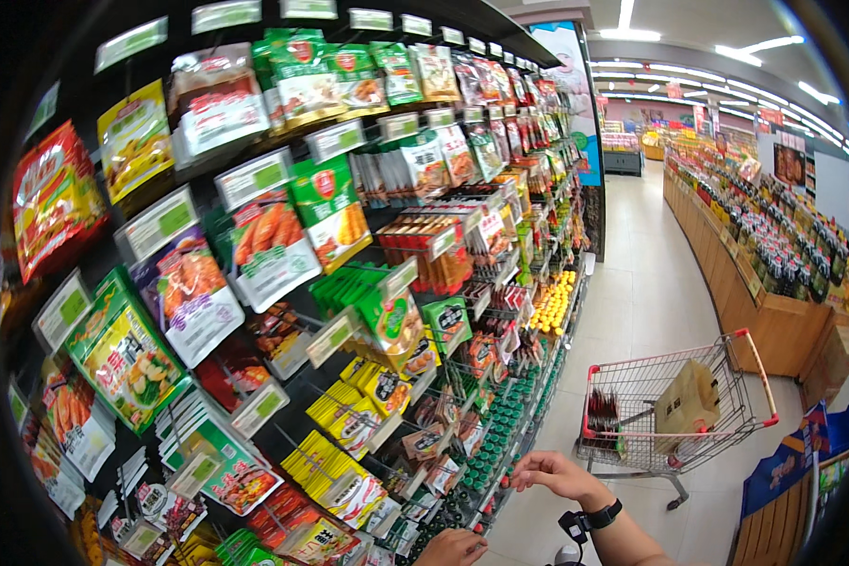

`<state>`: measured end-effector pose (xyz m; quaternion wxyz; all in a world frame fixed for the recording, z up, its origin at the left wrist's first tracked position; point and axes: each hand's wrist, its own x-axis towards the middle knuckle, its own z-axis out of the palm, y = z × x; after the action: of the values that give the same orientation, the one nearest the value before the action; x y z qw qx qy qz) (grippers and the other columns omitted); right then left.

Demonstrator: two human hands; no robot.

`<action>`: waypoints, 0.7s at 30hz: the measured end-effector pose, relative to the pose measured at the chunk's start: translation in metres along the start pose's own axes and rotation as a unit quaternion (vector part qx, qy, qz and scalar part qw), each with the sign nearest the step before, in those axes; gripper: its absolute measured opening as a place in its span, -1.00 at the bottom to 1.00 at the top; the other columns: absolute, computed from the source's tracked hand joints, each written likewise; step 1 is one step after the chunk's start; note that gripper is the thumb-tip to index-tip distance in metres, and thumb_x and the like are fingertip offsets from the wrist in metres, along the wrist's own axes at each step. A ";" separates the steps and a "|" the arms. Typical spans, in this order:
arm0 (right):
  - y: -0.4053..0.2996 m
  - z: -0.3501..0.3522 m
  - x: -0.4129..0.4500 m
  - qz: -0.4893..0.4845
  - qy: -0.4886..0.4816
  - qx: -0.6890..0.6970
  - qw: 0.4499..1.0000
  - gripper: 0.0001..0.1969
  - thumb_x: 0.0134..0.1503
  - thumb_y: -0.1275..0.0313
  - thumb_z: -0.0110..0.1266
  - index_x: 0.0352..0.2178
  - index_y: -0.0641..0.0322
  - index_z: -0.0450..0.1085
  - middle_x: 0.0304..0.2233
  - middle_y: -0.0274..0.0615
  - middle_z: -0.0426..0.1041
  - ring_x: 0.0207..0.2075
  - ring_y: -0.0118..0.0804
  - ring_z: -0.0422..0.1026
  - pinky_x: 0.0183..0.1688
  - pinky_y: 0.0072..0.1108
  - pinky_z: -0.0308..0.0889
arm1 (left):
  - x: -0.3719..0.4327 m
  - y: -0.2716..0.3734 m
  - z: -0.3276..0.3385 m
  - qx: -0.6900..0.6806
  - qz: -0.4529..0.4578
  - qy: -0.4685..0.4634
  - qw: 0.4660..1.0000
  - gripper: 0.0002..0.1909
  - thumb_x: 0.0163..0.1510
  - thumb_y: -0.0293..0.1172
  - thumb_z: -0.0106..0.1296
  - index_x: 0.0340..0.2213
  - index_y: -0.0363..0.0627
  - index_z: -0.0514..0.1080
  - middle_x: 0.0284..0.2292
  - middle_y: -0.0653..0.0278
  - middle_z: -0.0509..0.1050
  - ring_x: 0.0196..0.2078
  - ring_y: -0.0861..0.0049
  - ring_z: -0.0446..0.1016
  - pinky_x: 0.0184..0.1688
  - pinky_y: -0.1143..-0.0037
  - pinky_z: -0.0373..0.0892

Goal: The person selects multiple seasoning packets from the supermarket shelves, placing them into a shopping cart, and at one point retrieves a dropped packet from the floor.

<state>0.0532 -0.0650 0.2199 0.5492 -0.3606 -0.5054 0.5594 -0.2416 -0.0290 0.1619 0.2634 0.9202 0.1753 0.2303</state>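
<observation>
My right hand [553, 475] is raised beside the lower shelf edge, its fingers loosely bent and nothing seen in them. A black strap with a small device [586, 522] circles that wrist. At the bottom edge, my left hand [454, 547] is partly cut off with its fingers curled; whether it holds anything is hidden. Close to both hands are rows of green-capped bottles [492, 442] on the low shelf. Yellow seasoning packets [336, 481] hang on hooks left of my hands, and green packets [385, 322] hang above them.
A wire shopping cart [668, 396] with red corners stands at right, holding a brown paper bag [686, 403] and dark packets [603, 414]. Beyond it, a wooden display counter [722, 258] bears many bottles. A tiled aisle floor [633, 283] runs between counter and shelves.
</observation>
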 end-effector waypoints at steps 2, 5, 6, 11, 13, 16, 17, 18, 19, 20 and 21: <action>-0.015 -0.027 -0.011 0.006 0.017 -0.021 1.000 -0.84 0.26 0.46 0.05 -0.18 0.33 0.39 -0.31 -0.21 0.54 -0.23 -0.41 0.52 -0.12 -0.53 0.43 | 0.033 0.010 0.005 0.008 0.013 -0.013 1.000 -0.86 0.04 -0.37 0.12 -0.45 -0.20 0.49 -0.46 0.09 0.48 -0.37 0.11 0.46 -0.29 0.25 0.38; -0.029 -0.076 -0.031 -0.014 0.034 -0.006 0.999 -0.83 0.26 0.45 0.05 -0.17 0.34 0.39 -0.32 -0.21 0.54 -0.23 -0.42 0.52 -0.12 -0.54 0.43 | 0.079 0.026 0.025 -0.006 -0.013 -0.055 0.998 -0.86 0.04 -0.36 0.11 -0.43 -0.18 0.50 -0.45 0.09 0.49 -0.37 0.10 0.46 -0.28 0.25 0.39; -0.033 -0.094 -0.038 -0.020 0.040 -0.003 0.999 -0.83 0.26 0.45 0.05 -0.17 0.34 0.39 -0.32 -0.21 0.54 -0.23 -0.42 0.52 -0.12 -0.54 0.43 | 0.096 0.032 0.034 -0.009 0.006 -0.060 0.998 -0.86 0.04 -0.35 0.11 -0.43 -0.17 0.50 -0.44 0.08 0.49 -0.36 0.08 0.46 -0.27 0.25 0.39; -0.054 -0.180 -0.082 -0.027 0.111 -0.018 0.993 -0.81 0.25 0.46 0.05 -0.15 0.36 0.37 -0.34 -0.20 0.55 -0.27 -0.43 0.52 -0.16 -0.55 0.43 | 0.181 0.072 0.077 0.019 0.053 -0.086 0.995 -0.86 0.02 -0.37 0.14 -0.43 -0.18 0.50 -0.43 0.07 0.50 -0.35 0.08 0.46 -0.27 0.26 0.40; -0.059 -0.215 -0.101 -0.022 0.141 -0.002 0.990 -0.81 0.25 0.47 0.05 -0.15 0.37 0.37 -0.33 -0.20 0.55 -0.30 -0.44 0.51 -0.19 -0.57 0.42 | 0.217 0.085 0.093 0.029 0.100 -0.093 0.990 -0.86 0.01 -0.37 0.15 -0.41 -0.18 0.50 -0.46 0.06 0.48 -0.35 0.09 0.47 -0.28 0.26 0.40; -0.063 -0.270 -0.129 -0.041 0.163 -0.011 0.986 -0.82 0.24 0.49 0.06 -0.17 0.38 0.37 -0.35 -0.20 0.53 -0.33 -0.44 0.49 -0.22 -0.58 0.42 | 0.269 0.101 0.121 0.041 0.116 -0.102 0.987 -0.85 0.04 -0.37 0.14 -0.38 -0.18 0.50 -0.46 0.08 0.49 -0.40 0.10 0.47 -0.34 0.27 0.41; -0.074 -0.284 -0.140 -0.038 0.161 -0.027 0.986 -0.84 0.24 0.49 0.06 -0.18 0.37 0.37 -0.36 -0.22 0.52 -0.33 -0.45 0.49 -0.23 -0.59 0.42 | 0.277 0.108 0.133 0.047 0.085 -0.107 0.990 -0.85 0.05 -0.36 0.14 -0.36 -0.18 0.51 -0.45 0.09 0.51 -0.42 0.11 0.48 -0.35 0.28 0.42; -0.082 -0.298 -0.148 -0.043 0.181 -0.017 0.982 -0.84 0.24 0.49 0.06 -0.19 0.36 0.37 -0.37 -0.23 0.52 -0.33 -0.45 0.49 -0.23 -0.59 0.42 | 0.305 0.109 0.136 0.037 0.112 -0.159 0.980 -0.86 0.07 -0.35 0.16 -0.33 -0.12 0.53 -0.39 0.21 0.53 -0.27 0.25 0.52 -0.17 0.37 0.40; -0.089 -0.309 -0.154 -0.046 0.200 -0.007 0.979 -0.85 0.24 0.48 0.06 -0.20 0.35 0.37 -0.37 -0.24 0.52 -0.33 -0.46 0.49 -0.24 -0.60 0.42 | 0.322 0.103 0.142 0.040 0.146 -0.143 0.978 -0.87 0.04 -0.38 0.18 -0.36 -0.14 0.52 -0.45 0.20 0.51 -0.32 0.24 0.51 -0.23 0.36 0.39; -0.093 -0.323 -0.164 -0.050 0.211 -0.009 0.976 -0.86 0.24 0.48 0.06 -0.21 0.35 0.36 -0.37 -0.24 0.52 -0.33 -0.46 0.50 -0.24 -0.60 0.42 | 0.337 0.107 0.152 0.034 0.144 -0.142 0.979 -0.88 0.03 -0.39 0.18 -0.37 -0.14 0.52 -0.46 0.19 0.51 -0.34 0.23 0.51 -0.24 0.35 0.39; -0.096 -0.335 -0.171 -0.053 0.217 -0.012 0.975 -0.86 0.24 0.48 0.05 -0.21 0.34 0.36 -0.37 -0.25 0.52 -0.33 -0.47 0.50 -0.24 -0.60 0.42 | 0.348 0.110 0.159 0.031 0.138 -0.137 0.980 -0.88 0.02 -0.40 0.19 -0.38 -0.14 0.52 -0.46 0.17 0.51 -0.36 0.22 0.50 -0.25 0.35 0.39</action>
<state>0.4216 -0.1864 0.2095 0.6704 -0.4526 -0.3996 0.4314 0.1528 -0.0267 0.2198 0.2224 0.9660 0.0160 0.1305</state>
